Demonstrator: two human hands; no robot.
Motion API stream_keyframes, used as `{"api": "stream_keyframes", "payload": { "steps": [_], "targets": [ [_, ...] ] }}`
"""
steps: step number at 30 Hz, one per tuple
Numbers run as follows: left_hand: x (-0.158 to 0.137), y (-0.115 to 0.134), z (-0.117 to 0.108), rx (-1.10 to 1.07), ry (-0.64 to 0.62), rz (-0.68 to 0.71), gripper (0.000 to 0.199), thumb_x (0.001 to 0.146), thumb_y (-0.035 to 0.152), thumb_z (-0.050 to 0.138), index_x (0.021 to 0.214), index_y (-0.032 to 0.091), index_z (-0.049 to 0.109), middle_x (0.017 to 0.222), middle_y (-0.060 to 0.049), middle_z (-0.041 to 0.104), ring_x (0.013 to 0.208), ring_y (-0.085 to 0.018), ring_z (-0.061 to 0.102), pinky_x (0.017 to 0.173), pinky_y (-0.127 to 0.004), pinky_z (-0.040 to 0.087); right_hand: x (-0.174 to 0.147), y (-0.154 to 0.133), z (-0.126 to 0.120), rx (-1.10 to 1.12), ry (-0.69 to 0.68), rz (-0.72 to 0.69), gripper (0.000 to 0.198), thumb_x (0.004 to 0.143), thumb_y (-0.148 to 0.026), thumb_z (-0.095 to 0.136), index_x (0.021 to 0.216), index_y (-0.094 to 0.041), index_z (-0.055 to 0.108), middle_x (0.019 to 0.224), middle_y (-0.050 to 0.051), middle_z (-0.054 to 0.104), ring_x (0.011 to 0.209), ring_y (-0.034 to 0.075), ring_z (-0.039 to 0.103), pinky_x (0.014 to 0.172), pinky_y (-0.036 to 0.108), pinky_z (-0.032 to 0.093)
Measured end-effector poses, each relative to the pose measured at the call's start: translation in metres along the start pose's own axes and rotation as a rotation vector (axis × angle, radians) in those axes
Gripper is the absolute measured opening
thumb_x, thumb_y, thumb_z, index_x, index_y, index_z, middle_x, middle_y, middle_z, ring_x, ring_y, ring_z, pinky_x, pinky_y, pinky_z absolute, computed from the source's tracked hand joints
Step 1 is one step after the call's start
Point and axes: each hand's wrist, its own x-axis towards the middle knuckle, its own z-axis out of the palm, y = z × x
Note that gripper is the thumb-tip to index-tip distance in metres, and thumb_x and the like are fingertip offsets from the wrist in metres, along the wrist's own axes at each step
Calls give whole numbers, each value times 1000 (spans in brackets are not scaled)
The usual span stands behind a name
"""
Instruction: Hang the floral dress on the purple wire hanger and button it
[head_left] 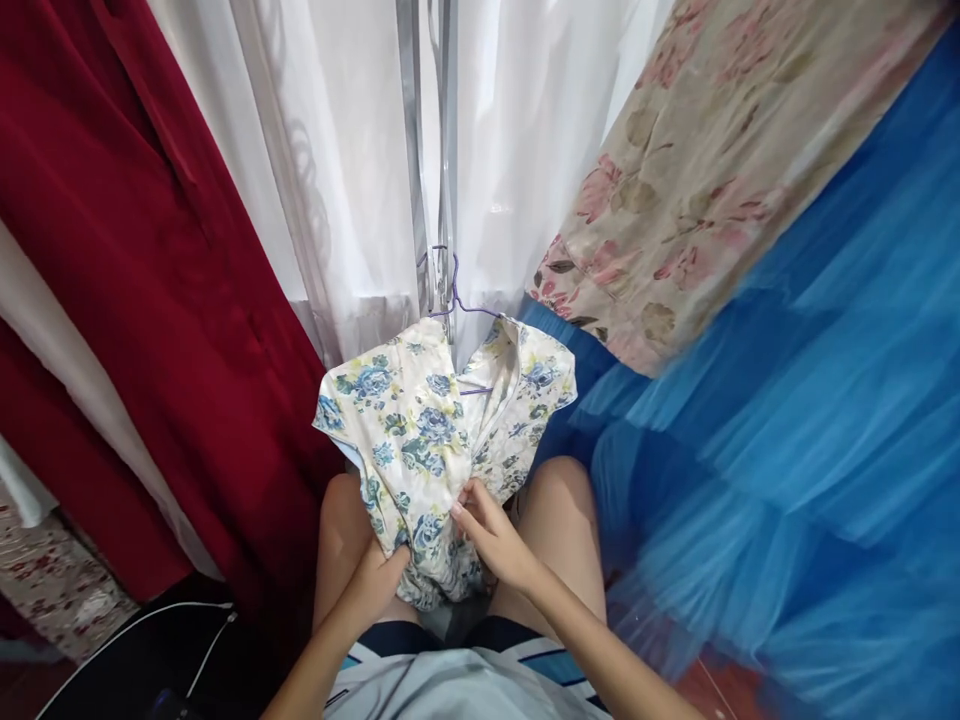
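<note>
A white blouse (pixel 427 430) with blue flowers hangs on a purple wire hanger (pixel 456 290), its front toward me and its lower part between my knees. With the fingers closed, my left hand (pixel 384 575) grips the blouse's left side near the bottom; most of those fingers are behind the cloth. My right hand (pixel 491 530) pinches the front edge at the middle, thumb and forefinger together on the fabric. The neckline gapes above that pinch, and a bar of the hanger shows inside it. Gathered cloth lies below my hands.
Red fabric (pixel 202 330) hangs at the left and white fabric (pixel 510 150) behind the hanger. Grey straps (pixel 442 130) run down to the hook. A pink-flowered cloth (pixel 660 210) and blue tulle (pixel 750 450) hang at the right. A black item with a white cord (pixel 210 655) sits lower left.
</note>
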Motion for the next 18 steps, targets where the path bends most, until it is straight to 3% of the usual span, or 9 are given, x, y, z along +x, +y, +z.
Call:
{"api": "stream_keyframes", "payload": {
  "steps": [3,7,9,11,13,15,16,18],
  "targets": [
    [-1,-2,2,1,1,10,54,70,21,70,124,23,66,141,-7,57,143,-30,37,118,-43,30,3,2,-1,24,-11,40,20,95,-42,49,90,-23,47,76,-2,49,66,15,49,62,29,45],
    [2,0,4,48,19,51,42,68,21,70,110,24,71,119,-7,69,133,-32,49,113,-43,37,8,-12,-18,50,17,106,12,84,-30,57,80,-21,50,71,-2,51,63,14,48,59,27,41],
    [9,-4,-5,86,133,112,35,69,22,68,104,22,71,107,-7,71,121,-32,58,107,-41,43,9,-24,-27,122,5,175,8,75,-22,59,81,-20,53,66,-3,54,58,13,48,55,25,37],
    [19,-9,-18,109,333,203,33,72,21,64,105,21,66,102,-7,69,108,-29,63,98,-38,48,8,-35,-34,183,2,257,15,69,-18,59,84,-20,56,60,-4,57,51,12,46,50,23,33],
    [26,-14,-30,121,546,331,33,76,20,61,109,21,60,103,-6,64,98,-23,62,91,-34,49,8,-42,-37,223,-14,340,18,66,-18,59,83,-20,56,55,-4,59,46,11,44,47,23,32],
    [27,-16,-33,161,639,485,31,79,20,61,109,21,56,102,-5,60,92,-19,59,86,-30,49,8,-45,-36,270,-58,407,17,63,-19,61,79,-19,56,56,-3,62,46,11,49,47,23,37],
    [25,-16,-29,208,591,540,26,80,21,61,106,21,56,101,-5,59,90,-18,59,85,-30,49,8,-44,-33,293,-83,431,17,62,-19,62,77,-19,55,57,-2,63,47,12,52,48,23,39],
    [17,-14,-10,339,325,564,20,83,22,60,103,21,58,99,-5,60,91,-19,60,85,-30,48,9,-41,-27,325,-113,455,17,60,-20,66,73,-19,54,57,-1,65,50,12,56,49,22,42]
  ]
}}
